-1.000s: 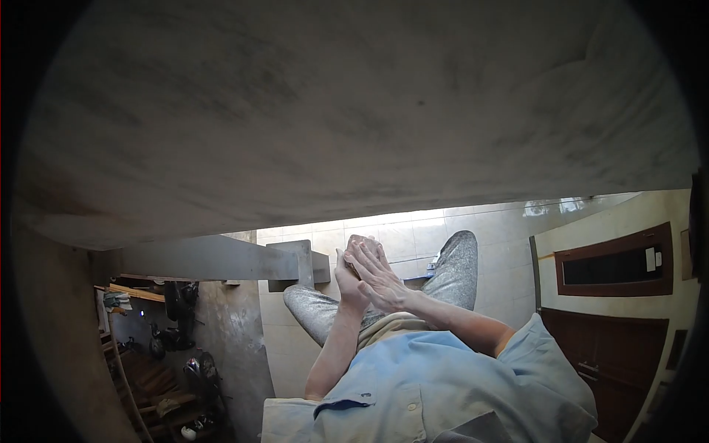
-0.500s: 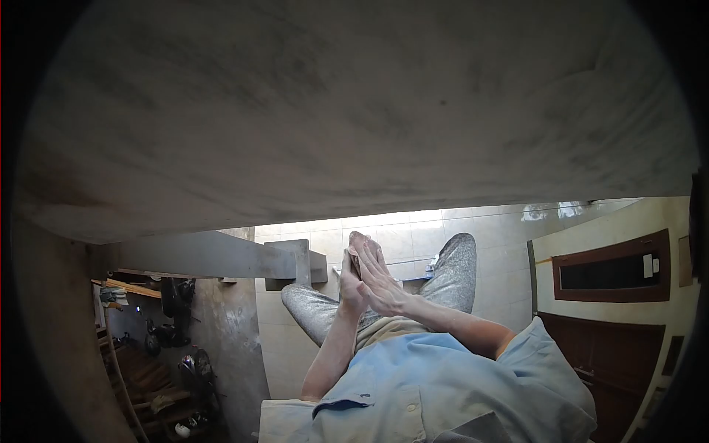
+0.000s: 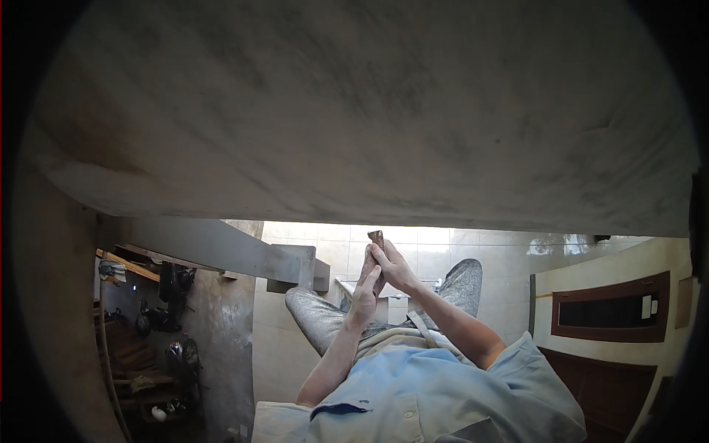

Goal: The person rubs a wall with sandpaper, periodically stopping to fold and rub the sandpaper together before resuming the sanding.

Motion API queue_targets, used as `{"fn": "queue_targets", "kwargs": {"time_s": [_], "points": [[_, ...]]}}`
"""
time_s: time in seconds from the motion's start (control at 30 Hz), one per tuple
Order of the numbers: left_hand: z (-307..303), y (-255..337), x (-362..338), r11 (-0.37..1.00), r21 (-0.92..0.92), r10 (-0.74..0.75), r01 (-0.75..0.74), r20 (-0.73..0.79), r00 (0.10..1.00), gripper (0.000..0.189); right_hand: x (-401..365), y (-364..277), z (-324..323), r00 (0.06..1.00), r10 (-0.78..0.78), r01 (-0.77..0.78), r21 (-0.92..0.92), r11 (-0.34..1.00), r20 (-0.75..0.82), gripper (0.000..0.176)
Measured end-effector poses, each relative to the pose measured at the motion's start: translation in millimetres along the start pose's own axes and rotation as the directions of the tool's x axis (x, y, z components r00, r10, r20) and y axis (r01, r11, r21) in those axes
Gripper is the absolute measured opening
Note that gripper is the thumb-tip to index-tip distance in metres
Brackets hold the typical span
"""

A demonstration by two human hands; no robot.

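Note:
A brown, elongated object [image 3: 377, 238] stands up between my two hands, its top end sticking out above the fingers. My left hand [image 3: 363, 297] is closed against its lower left side. From the right, my right hand [image 3: 396, 269] wraps round its upper part, with the fingers across it. The palms hide most of the object, so I cannot make out what it is. Just below and behind the hands, between my knees, a small white box-like thing [image 3: 397, 307] shows.
A pale, mottled surface [image 3: 369, 111] fills the upper view. Grey beams [image 3: 294, 266] stand left of my knees, on a tiled floor [image 3: 284, 351]. Motorcycles [image 3: 173, 295] and wooden slats are at far left. A brown-framed panel [image 3: 613, 306] hangs on the right wall.
My hands, pressed flat together before, have shifted and now grip with bent fingers. More of the brown object shows above them. The white box-like thing between my knees has come into view.

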State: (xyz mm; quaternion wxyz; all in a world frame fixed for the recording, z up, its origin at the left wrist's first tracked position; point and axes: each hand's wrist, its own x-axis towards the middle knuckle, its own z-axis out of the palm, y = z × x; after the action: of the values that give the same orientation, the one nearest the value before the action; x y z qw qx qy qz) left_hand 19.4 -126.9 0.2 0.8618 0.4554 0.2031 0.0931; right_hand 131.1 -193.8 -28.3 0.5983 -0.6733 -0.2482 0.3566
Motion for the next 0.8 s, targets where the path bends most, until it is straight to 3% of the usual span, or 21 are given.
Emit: {"fn": "queue_targets", "kwargs": {"time_s": [0.07,0.1,0.13,0.2,0.27,0.3,0.37,0.4,0.43,0.47,0.53,0.57,0.6,0.67,0.7,0.77,0.8], "points": [[-18.7,-5.9,3.1,0.992,0.130,0.004,0.001,-0.039,0.999,0.056,6.2,5.8,2.0,0.995,0.102,-0.098,0.434,0.896,0.015,0.050],[-29.0,-8.1,3.5,0.991,0.132,0.016,-0.003,-0.100,0.995,0.056,6.8,4.2,-2.6,0.985,0.161,-0.168,0.621,0.765,0.069,0.049],[-37.0,-6.2,0.2,0.964,0.262,0.068,-0.036,-0.114,0.991,0.056,8.9,8.3,-10.4,0.978,0.142,-0.209,0.681,0.702,0.154,0.049],[-57.6,4.1,-8.4,0.852,0.515,0.185,-0.088,-0.139,0.973,0.055,9.4,16.9,-15.5,0.976,0.167,-0.220,0.680,0.700,0.144,0.048],[-87.4,29.4,-19.6,0.661,0.743,0.340,-0.105,-0.171,0.925,0.055,7.2,34.3,-20.5,0.964,0.254,-0.262,0.435,0.862,0.077,0.050],[-104.4,47.0,-27.6,0.544,0.835,0.427,-0.084,-0.189,0.884,0.055,8.2,58.2,-21.0,0.962,0.274,-0.270,0.183,0.945,0.002,0.048],[-135.7,90.7,-47.0,0.356,0.935,0.588,0.002,-0.226,0.776,0.055,3.1,112.5,-27.5,0.987,0.151,-0.159,-0.302,0.940,-0.049,0.041],[-148.9,124.7,-54.1,0.294,0.954,0.655,0.050,-0.240,0.716,0.056,4.0,162.6,-34.1,0.988,0.142,-0.153,-0.425,0.892,-0.056,0.040],[-161.2,157.9,-62.1,0.238,0.966,0.711,0.104,-0.247,0.658,0.056,-3.6,183.3,-37.1,0.986,0.166,-0.154,-0.431,0.889,-0.010,0.036],[-173.8,189.7,-68.8,0.091,0.988,0.837,0.127,-0.145,0.528,0.056,-12.3,185.2,-36.3,0.974,0.225,-0.188,-0.509,0.840,0.012,0.032],[-166.8,261.4,-88.8,-0.239,0.910,0.940,0.338,0.130,0.316,0.054,-32.0,184.2,-23.5,0.989,0.148,-0.113,-0.620,0.776,0.005,0.032],[-152.5,296.2,-97.2,-0.116,0.922,0.960,0.369,0.010,0.278,0.055,-37.6,196.3,-18.5,0.999,0.040,-0.044,-0.668,0.743,-0.022,0.033],[-127.3,332.4,-111.9,0.038,0.900,0.910,0.433,-0.210,0.357,0.058,-38.3,200.2,-13.1,0.998,-0.032,-0.014,-0.696,0.718,-0.054,0.033],[-120.7,373.4,-113.1,-0.136,0.826,0.977,0.547,0.022,0.210,0.057,-38.0,203.7,-6.3,0.981,-0.138,-0.007,-0.734,0.680,-0.137,0.034],[-128.7,395.1,-109.0,-0.182,0.777,0.980,0.603,0.095,0.173,0.057,-23.4,242.3,-20.1,0.994,0.021,-0.087,-0.665,0.742,-0.107,0.034],[-152.1,437.2,-95.9,-0.275,0.644,0.946,0.714,0.313,0.082,0.059,-14.9,257.4,-29.8,0.994,0.041,-0.098,-0.662,0.743,-0.101,0.034],[-142.0,455.8,-97.0,-0.231,0.578,0.968,0.783,0.221,0.123,0.061,-18.9,249.1,-31.3,0.991,0.094,-0.134,-0.653,0.745,-0.097,0.034]]}}
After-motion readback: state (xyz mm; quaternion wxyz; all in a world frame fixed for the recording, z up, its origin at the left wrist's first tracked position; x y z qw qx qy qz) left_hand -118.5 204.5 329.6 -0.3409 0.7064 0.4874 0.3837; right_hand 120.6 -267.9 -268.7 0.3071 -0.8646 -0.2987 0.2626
